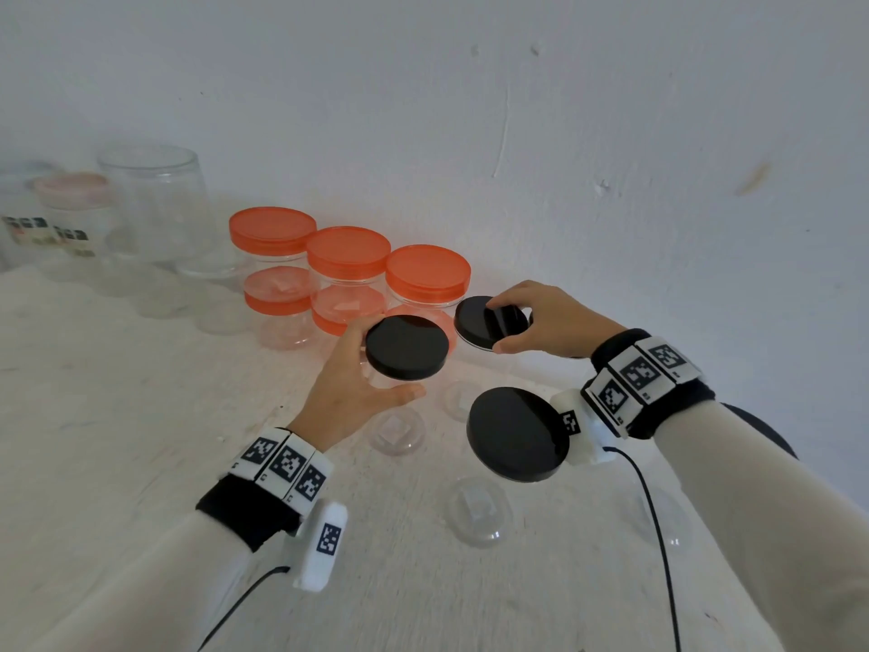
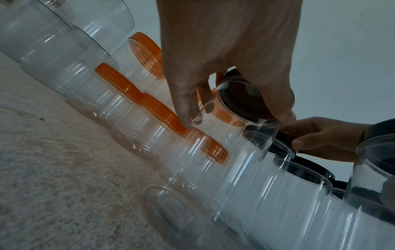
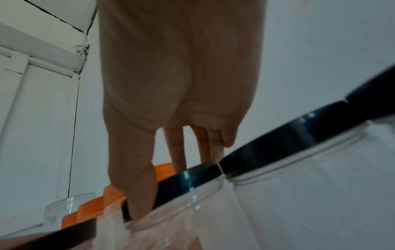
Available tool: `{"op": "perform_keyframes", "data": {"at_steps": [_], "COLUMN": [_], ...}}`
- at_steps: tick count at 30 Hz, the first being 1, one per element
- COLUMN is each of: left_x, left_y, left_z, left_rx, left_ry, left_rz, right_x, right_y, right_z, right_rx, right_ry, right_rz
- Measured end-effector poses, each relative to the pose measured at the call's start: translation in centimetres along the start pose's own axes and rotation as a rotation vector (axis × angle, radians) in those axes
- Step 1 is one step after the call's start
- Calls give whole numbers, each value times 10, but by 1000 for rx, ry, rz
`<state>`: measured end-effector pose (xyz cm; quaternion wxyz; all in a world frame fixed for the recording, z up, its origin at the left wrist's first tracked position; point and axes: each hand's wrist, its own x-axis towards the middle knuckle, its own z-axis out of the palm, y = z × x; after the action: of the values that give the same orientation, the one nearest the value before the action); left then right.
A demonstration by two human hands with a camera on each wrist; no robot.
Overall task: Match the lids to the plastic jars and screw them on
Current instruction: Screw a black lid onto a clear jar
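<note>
My left hand (image 1: 382,369) grips a clear plastic jar (image 2: 233,121) just under its black lid (image 1: 406,351), thumb in front and fingers behind. To its right, my right hand (image 1: 501,325) pinches the rim of a second black lid (image 1: 475,322) sitting on another clear jar. In the right wrist view the thumb (image 3: 136,186) presses that lid's edge (image 3: 190,177). A third black-lidded jar (image 1: 517,432) stands nearer me, below my right wrist. The left wrist view shows both hands on their jars.
Several orange-lidded jars (image 1: 348,252) stand in two rows against the white wall. Bigger clear jars (image 1: 150,200) and a pink-lidded one (image 1: 73,190) are at the far left. Another black lid (image 1: 766,430) peeks out under my right forearm. The surface is a white cloth (image 1: 117,416).
</note>
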<state>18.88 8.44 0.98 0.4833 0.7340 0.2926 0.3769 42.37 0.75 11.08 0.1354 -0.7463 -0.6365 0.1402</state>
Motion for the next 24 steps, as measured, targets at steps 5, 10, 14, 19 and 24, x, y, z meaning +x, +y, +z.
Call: {"op": "perform_keyframes", "data": {"at_steps": [5,10,14,19,24], "left_x": [0,0,0,0,0], "left_y": [-1,-1,-1,-2,0], "left_z": [0,0,0,0,1], "left_rx": [2,-4,0,13,14], "left_ry": [-2,1,6,12,18], "left_rz": [11,12,9,19,33], "right_x": [3,6,6,4,-4], "right_y": [5,8,10,11,20], "right_z": [1,2,3,1,-7], "right_rx": [27,12,-7,-45,-74], "right_ry": [46,53,63,13,2], "right_rz": [9,10,13,22,136]}}
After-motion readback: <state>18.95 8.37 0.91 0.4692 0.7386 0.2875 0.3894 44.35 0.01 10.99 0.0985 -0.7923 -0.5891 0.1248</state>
